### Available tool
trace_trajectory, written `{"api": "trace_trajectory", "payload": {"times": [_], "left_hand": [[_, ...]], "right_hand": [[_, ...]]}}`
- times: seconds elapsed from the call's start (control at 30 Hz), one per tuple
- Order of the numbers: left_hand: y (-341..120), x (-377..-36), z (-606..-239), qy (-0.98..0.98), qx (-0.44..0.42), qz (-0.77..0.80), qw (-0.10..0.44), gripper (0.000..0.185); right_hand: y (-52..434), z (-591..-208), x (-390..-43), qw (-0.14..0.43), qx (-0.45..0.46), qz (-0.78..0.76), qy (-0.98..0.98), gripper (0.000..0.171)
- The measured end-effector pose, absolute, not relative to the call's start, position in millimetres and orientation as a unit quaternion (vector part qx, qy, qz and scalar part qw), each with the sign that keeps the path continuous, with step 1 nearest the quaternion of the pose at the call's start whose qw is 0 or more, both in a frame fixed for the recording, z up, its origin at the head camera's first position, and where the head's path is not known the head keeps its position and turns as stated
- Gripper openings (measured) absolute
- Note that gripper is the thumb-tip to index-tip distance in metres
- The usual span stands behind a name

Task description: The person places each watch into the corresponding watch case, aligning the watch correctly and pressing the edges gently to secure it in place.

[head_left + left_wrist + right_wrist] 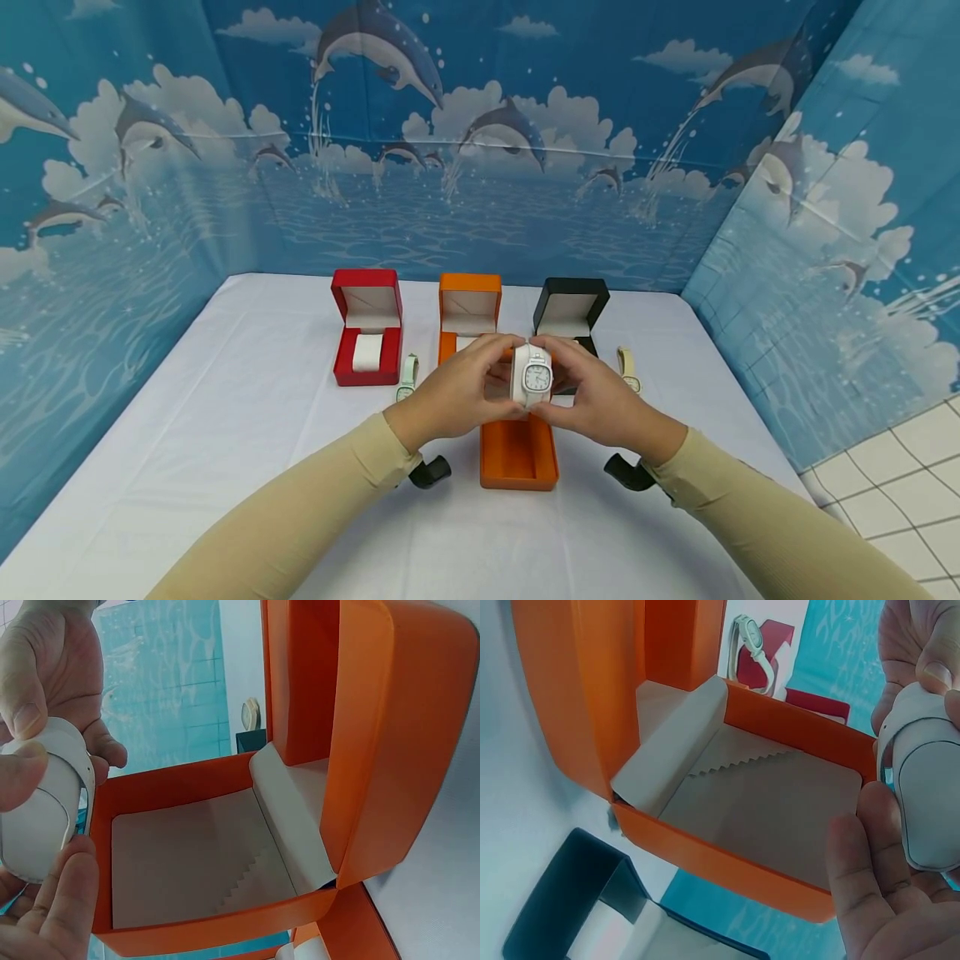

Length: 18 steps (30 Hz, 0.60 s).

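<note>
- Table (pixel 225 433): covered in a white cloth and enclosed by blue walls printed with dolphins and clouds.
- Orange box (pixel 517 450): stands open at the middle of the table, its lid (pixel 469 304) raised at the far end and its base running toward the person. The wrist views show a pale lining inside, with a zigzag-edged flap.
- Red box (pixel 367 337): open, to the left of the orange box, with a white cushion (pixel 367 352) seated inside.
- Black box (pixel 570 312): open, to the right of the orange box, partly hidden by the right hand.
- Left hand (pixel 450 392): raised above the orange box; thumb and fingertips pinch the left side of the white watch.
- Right hand (pixel 596 392): facing the left, its thumb and fingertips pinch the right side of the same watch.
- White watch (pixel 533 375): wrapped around a white cushion and held between both hands above the orange box, clear of the table. Its rounded-square face points toward the person; its long axis, along the strap, runs vertically.
- Green watch (pixel 407 377): lies on the cloth just right of the red box, its strap running away from the person.
- Cream watch (pixel 628 369): lies on the cloth right of the black box, its strap likewise running roughly away from the person.
</note>
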<state>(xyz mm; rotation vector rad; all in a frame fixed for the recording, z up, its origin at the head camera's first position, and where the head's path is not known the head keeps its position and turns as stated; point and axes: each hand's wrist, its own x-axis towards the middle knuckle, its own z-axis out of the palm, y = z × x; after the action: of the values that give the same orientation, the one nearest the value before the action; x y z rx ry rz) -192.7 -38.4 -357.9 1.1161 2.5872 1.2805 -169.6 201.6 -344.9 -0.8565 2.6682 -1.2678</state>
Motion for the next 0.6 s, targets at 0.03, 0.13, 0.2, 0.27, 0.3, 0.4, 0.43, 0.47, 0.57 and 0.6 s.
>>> {"api": "trace_trajectory", "payload": {"times": [0.03, 0.13, 0.2, 0.27, 0.3, 0.4, 0.43, 0.47, 0.57, 0.6], "left_hand": [[-38.3, -192.6, -358.0, 0.836, 0.361, 0.412, 0.023, 0.076], [-38.0, -192.5, -358.3, 0.836, 0.363, 0.41, 0.022, 0.077], [-37.8, -192.5, -358.5, 0.836, 0.364, 0.409, 0.021, 0.077], [-37.6, -192.4, -358.6, 0.836, 0.366, 0.408, 0.02, 0.078], [-37.6, -192.4, -358.7, 0.837, 0.365, 0.408, 0.019, 0.078], [-37.6, -192.0, -358.9, 0.834, 0.365, 0.413, 0.024, 0.078], [-37.7, -191.8, -359.1, 0.832, 0.365, 0.417, 0.027, 0.077], [-37.9, -191.5, -359.2, 0.829, 0.365, 0.422, 0.031, 0.077], [-38.2, -190.9, -359.4, 0.821, 0.365, 0.437, 0.042, 0.076], [-38.2, -190.7, -359.5, 0.819, 0.365, 0.44, 0.044, 0.076]], "right_hand": [[201.8, -345.1, -169.5, 0.033, -0.279, -0.41, 0.868, 0.082], [202.0, -345.5, -169.2, 0.032, -0.28, -0.409, 0.868, 0.082], [202.0, -345.9, -169.1, 0.032, -0.28, -0.408, 0.868, 0.082], [202.0, -346.0, -168.9, 0.033, -0.279, -0.408, 0.869, 0.081], [202.1, -346.0, -168.8, 0.033, -0.279, -0.407, 0.869, 0.081], [202.3, -346.0, -168.4, 0.035, -0.277, -0.407, 0.87, 0.082], [202.4, -346.0, -168.3, 0.035, -0.277, -0.406, 0.87, 0.082], [202.7, -346.2, -168.2, 0.035, -0.276, -0.405, 0.871, 0.083], [204.1, -346.6, -167.4, 0.034, -0.277, -0.399, 0.874, 0.086], [204.7, -346.6, -167.0, 0.034, -0.277, -0.395, 0.875, 0.087]]}}
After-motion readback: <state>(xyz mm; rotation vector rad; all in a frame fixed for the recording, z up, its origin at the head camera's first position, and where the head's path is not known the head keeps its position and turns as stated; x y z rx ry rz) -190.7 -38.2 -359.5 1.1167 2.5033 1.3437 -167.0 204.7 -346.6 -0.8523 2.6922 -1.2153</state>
